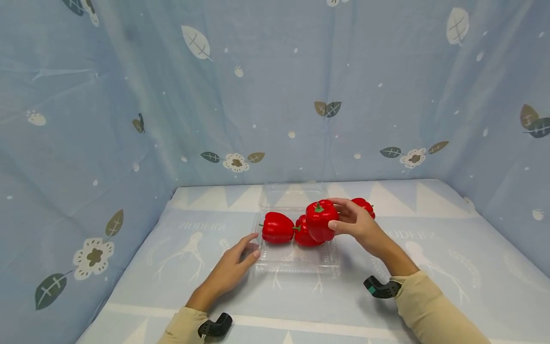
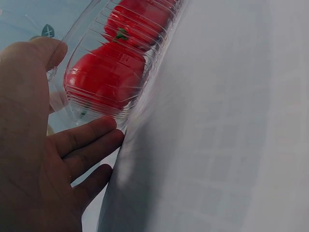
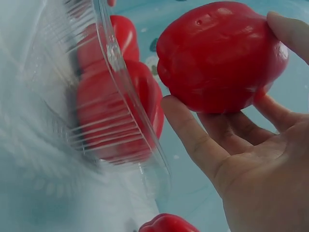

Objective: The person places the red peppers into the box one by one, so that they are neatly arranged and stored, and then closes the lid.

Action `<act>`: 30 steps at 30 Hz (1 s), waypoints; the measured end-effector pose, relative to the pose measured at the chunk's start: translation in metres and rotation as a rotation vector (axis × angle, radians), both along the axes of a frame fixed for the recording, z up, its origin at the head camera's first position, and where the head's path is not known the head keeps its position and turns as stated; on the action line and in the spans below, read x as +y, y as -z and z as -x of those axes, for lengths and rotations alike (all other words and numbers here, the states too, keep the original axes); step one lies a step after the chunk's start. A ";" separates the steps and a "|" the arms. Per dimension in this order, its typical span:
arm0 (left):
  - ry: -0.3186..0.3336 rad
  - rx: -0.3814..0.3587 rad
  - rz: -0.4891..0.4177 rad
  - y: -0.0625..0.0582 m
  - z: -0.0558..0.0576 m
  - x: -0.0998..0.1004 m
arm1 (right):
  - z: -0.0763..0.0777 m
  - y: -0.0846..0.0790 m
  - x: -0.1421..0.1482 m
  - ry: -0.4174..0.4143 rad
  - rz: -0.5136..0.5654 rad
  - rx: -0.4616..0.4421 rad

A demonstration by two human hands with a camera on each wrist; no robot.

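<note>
A red bell pepper (image 1: 321, 222) with a green stem is held by my right hand (image 1: 358, 223), thumb on one side and fingers on the other. In the right wrist view this pepper (image 3: 219, 58) is up beside the rim of a clear plastic container (image 3: 120, 72). Two more red bell peppers lie inside that container: one at the left (image 1: 277, 228), another (image 1: 304, 235) partly hidden behind the held one. My left hand (image 1: 234, 263) is at the container's left side, fingers loosely spread. The left wrist view has its fingertips right at the container wall (image 2: 91, 108).
Another red bell pepper (image 1: 363, 206) lies on the table behind my right hand, partly covered by it. The container's clear lid (image 1: 292, 195) is folded back toward the far edge. A patterned cloth (image 1: 180, 286) covers the table, and blue curtains (image 1: 275, 95) enclose it.
</note>
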State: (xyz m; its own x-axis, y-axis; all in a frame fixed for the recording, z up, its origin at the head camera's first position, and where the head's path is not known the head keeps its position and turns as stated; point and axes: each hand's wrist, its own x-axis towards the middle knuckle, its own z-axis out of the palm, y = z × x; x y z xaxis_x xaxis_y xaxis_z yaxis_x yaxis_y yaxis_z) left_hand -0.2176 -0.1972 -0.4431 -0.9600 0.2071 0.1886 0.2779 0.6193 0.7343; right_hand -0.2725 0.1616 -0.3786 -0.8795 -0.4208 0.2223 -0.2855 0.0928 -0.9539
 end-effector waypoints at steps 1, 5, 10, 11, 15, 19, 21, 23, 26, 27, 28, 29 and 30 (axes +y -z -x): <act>0.000 -0.001 0.000 0.000 0.000 0.000 | 0.000 0.000 -0.001 -0.002 -0.005 0.000; -0.007 -0.004 0.004 0.000 0.000 0.000 | -0.001 -0.001 -0.005 -0.022 -0.021 0.008; -0.013 -0.006 0.010 0.000 0.001 0.000 | -0.005 -0.005 -0.012 -0.044 -0.055 0.030; -0.013 -0.006 0.011 0.000 0.001 0.000 | -0.006 -0.006 -0.014 -0.045 -0.062 0.036; -0.011 -0.002 0.011 0.001 0.001 0.000 | -0.009 -0.009 -0.021 -0.045 -0.108 0.068; -0.010 0.002 0.008 0.001 0.001 0.000 | -0.010 -0.010 -0.030 -0.046 -0.165 0.088; -0.008 0.002 0.006 0.000 0.001 0.000 | -0.010 -0.009 -0.034 -0.046 -0.187 0.083; -0.006 0.003 0.006 0.000 0.001 0.000 | -0.010 -0.008 -0.038 -0.049 -0.203 0.074; -0.005 0.007 0.010 0.000 0.000 0.000 | -0.012 -0.006 -0.046 -0.058 -0.222 0.065; -0.005 0.009 0.012 0.000 0.000 0.000 | -0.012 -0.006 -0.048 -0.059 -0.232 0.068; -0.006 0.010 0.014 0.000 0.000 0.000 | -0.012 -0.005 -0.051 -0.060 -0.240 0.071; -0.006 0.010 0.014 0.000 0.000 0.000 | -0.013 -0.004 -0.054 -0.062 -0.249 0.076; -0.006 0.010 0.014 0.000 0.001 0.000 | -0.013 -0.003 -0.056 -0.059 -0.261 0.079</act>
State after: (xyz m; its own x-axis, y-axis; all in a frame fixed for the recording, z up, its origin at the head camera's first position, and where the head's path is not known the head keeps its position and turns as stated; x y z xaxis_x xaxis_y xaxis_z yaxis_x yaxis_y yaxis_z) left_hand -0.2183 -0.1968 -0.4428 -0.9594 0.2038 0.1948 0.2809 0.6315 0.7227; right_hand -0.2594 0.1053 -0.3760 -0.8363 -0.5223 0.1668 -0.3700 0.3132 -0.8746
